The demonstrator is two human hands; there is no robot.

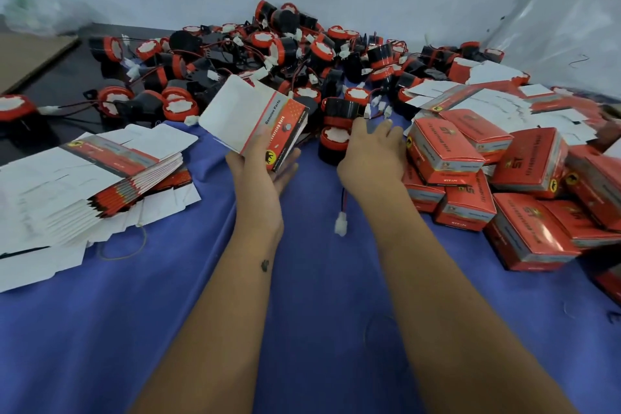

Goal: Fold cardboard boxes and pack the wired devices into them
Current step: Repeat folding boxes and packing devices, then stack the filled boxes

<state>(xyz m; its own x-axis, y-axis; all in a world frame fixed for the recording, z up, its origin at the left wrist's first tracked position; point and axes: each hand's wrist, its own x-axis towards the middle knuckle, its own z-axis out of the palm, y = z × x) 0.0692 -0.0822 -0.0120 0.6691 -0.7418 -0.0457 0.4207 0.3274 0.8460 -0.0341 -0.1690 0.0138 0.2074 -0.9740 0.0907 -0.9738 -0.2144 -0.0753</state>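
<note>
Both forearms are bare right down to the near edge of view, no sleeves, watch or rings visible. The left forearm (248,245) carries a small dark mark near the wrist. The right forearm (413,245) is unmarked.

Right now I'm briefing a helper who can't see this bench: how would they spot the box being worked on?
Start at the blue cloth between the stack of flat cartons and the pile of finished red boxes. Above its middle, the left hand grips one box. It alone is off the cloth, tilted, half-opened, its white inside showing.
</note>
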